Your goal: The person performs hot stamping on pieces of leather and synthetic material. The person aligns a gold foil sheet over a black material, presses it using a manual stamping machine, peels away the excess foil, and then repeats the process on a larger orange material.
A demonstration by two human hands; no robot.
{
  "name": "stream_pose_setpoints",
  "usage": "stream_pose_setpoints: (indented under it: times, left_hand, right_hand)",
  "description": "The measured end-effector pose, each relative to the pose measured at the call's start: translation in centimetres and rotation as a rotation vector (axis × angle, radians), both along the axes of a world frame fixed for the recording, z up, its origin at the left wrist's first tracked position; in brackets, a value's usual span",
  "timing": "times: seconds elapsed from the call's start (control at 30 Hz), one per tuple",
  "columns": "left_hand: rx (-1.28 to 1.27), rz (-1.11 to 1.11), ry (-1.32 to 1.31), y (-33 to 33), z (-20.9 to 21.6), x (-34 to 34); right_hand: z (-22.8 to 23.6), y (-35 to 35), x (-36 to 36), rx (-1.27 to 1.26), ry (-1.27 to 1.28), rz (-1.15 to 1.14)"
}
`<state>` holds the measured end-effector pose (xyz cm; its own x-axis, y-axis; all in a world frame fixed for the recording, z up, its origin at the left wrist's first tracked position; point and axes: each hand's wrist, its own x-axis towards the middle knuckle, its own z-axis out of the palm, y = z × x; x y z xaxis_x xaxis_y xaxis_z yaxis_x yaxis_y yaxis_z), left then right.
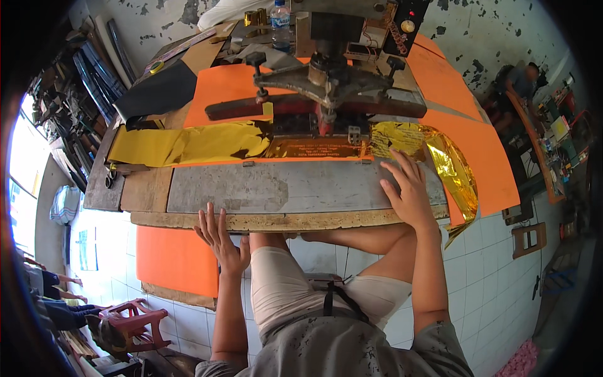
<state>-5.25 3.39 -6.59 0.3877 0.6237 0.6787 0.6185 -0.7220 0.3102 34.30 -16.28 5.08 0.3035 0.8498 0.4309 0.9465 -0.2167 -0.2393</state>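
Observation:
My left hand (221, 244) is open, its fingers stretched at the wooden front edge of the worktable (276, 221), holding nothing. Farther in, my right hand (407, 190) is open over the right end of the grey metal plate (232, 187). Its fingertips are close to the gold foil strip (402, 137); whether they touch it, I cannot tell. The strip runs under the press head (323, 110), rumpled by the hand, and its shiny tail (460, 182) hangs over the right edge. Printed lines show on the foil-covered stretch below the head.
Orange sheets (472, 157) lie behind and right of the press; an orange stack (173, 261) stands below the table. Black sheet (157, 94), scissors (110, 177) and a water bottle (280, 25) are on the table. A red stool (135, 322) stands lower left. Other people are at the sides.

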Motion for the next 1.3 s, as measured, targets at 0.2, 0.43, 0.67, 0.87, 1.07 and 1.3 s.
stream_pose_setpoints:
  times: [0.2, 0.43, 0.67, 0.87, 1.07, 1.3]
  left_hand:
    - [0.035, 0.030, -0.048, 0.2, -0.2, 0.5]
    - [0.036, 0.031, -0.043, 0.2, -0.3, 0.5]
    - [0.041, 0.006, -0.082, 0.2, 1.6, 0.2]
    - [-0.060, -0.032, 0.013, 6.3, 8.8, -1.3]
    - [-0.293, -0.073, 0.110, 12.6, 11.1, 0.0]
    - [-0.372, -0.099, 0.184, 14.1, 10.5, 0.0]
  right_hand:
    - [-1.0, 1.3, -0.3, -0.028, -0.053, -0.033]
    - [-1.5, 1.7, -0.3, -0.036, -0.074, -0.033]
    - [-1.3, 1.7, -0.2, -0.030, -0.073, -0.038]
    - [-0.4, 1.7, -0.1, -0.029, -0.071, -0.036]
    - [1.6, 0.6, -2.6, 0.009, -0.069, 0.036]
    - [1.9, -1.6, -8.6, 0.001, -0.018, 0.191]
